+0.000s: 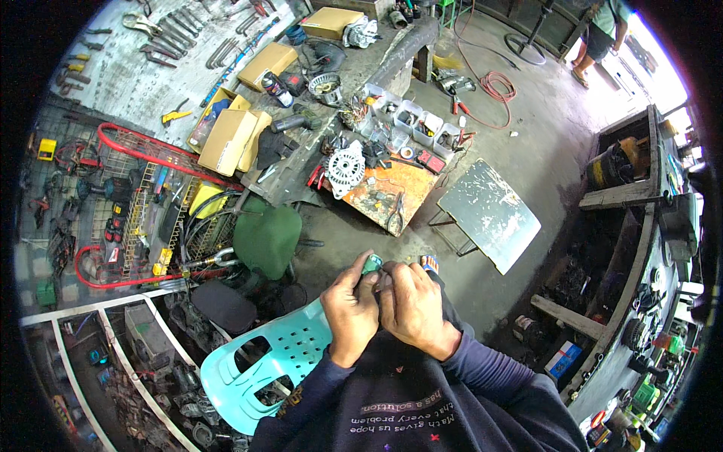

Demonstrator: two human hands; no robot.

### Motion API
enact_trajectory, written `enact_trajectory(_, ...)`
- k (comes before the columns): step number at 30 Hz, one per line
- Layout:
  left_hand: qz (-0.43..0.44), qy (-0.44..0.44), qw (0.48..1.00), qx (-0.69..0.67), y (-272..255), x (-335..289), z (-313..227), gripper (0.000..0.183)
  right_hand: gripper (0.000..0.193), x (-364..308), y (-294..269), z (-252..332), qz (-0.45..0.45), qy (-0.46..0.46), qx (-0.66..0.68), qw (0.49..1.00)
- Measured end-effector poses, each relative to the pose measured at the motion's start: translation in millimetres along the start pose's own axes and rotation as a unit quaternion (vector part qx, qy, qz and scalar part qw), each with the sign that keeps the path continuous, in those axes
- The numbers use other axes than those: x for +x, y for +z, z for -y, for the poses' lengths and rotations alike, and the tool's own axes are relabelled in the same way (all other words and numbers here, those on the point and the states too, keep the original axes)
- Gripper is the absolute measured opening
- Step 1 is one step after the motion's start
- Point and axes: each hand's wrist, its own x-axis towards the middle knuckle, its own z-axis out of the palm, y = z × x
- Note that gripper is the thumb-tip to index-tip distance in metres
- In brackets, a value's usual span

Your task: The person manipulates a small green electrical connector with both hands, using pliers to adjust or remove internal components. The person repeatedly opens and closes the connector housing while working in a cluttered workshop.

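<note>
Both my hands are raised close together in front of my body. My left hand is closed, with a small green piece pinched between thumb and forefinger; its exact kind is too small to tell. Right beside it, my right hand is closed too, its fingertips bunched near the green piece. Whatever those fingertips grip is hidden. Beyond the hands, a pair of pliers lies on a worn orange board, and an alternator rests at that board's left corner.
A turquoise plastic chair stands at my left, with a green seat farther off. Ahead right is a small scratched metal table. Divided plastic bins sit behind the board. A red hose lies on the floor; another person stands far right.
</note>
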Motion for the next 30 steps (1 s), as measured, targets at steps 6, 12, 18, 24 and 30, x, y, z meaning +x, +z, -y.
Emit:
enact_trajectory(6,-0.04,0.031,0.999,0.02,6,3,9,0.035,0.007,4,15,18,-0.075,0.165,0.15,0.972)
enact_trajectory(12,-0.054,0.057,0.996,-0.053,8,6,9,0.037,0.005,2,27,21,-0.128,0.378,0.525,0.752)
enact_trajectory(18,0.043,-0.038,0.943,-0.328,-14,-5,3,0.041,0.011,-8,0,22,-0.064,0.254,0.451,0.853)
enact_trajectory(24,0.095,-0.015,0.927,-0.361,-28,-1,-4,0.039,0.015,4,-47,40,0.0,0.086,0.266,0.96)
enact_trajectory(30,0.126,0.005,0.925,-0.357,-35,-3,-10,0.041,0.016,1,-50,38,0.018,0.056,0.238,0.969)
